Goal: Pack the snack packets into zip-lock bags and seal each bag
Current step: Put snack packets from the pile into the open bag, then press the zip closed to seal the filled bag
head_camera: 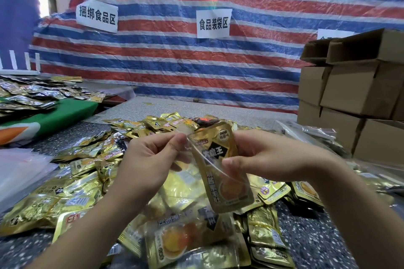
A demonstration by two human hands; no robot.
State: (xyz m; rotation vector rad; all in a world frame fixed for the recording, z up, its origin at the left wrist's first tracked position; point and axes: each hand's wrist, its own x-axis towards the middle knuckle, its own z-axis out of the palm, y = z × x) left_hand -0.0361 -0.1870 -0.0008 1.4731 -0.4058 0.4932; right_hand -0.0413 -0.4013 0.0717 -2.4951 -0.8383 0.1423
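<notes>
1. Head view: a clear bag is held up over the middle of the counter, its mouth pulled apart between both hands.
2. The left hand pinches the left lip of the bag mouth; its grip is closed on the plastic between thumb and fingers.
3. The right hand holds a gold packet, upright and slightly tilted, with its lower part seen through the bag's plastic; the thumb also presses the right lip of the bag.
4. Whether the packet's lower part is inside or behind the plastic cannot be told for certain.
5. More gold packets are seen low inside the bag, near the wrists.
6. A heap of packets is spread on the counter below and around the hands.
7. Empty clear bags lie at the near left.
8. Cardboard boxes are stacked at the far right.
9. A striped tarp with paper signs hangs behind.
</notes>
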